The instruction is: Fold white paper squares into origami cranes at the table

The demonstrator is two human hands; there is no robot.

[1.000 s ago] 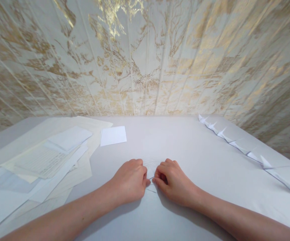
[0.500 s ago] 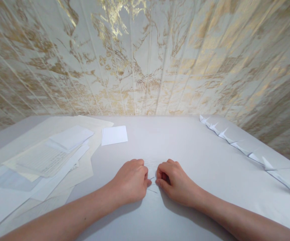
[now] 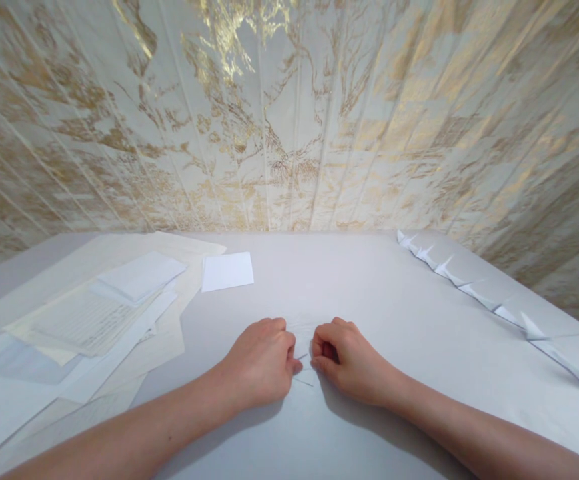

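Note:
My left hand (image 3: 264, 363) is closed, its thumb and fingers pinched together near the tabletop. Just across a narrow gap, my right hand (image 3: 344, 360) is curled, thumb tip close against the index finger. Thin dark lines (image 3: 303, 382) show in the gap by the left fingertips. They may be edges of something pale against the white surface, but I cannot tell. Whatever either hand pinches is hidden or too small to name.
A white square of paper (image 3: 227, 271) lies beyond my left hand. Overlapping papers (image 3: 94, 320), some printed, spread over the left side. Several pointed folded paper pieces (image 3: 532, 327) line the table's right edge. A gold-patterned wall (image 3: 289, 133) rises behind the white table (image 3: 349, 273).
Both hands keep the same closed pose in nearly the same place. The view has shifted very slightly; nothing else has visibly moved.

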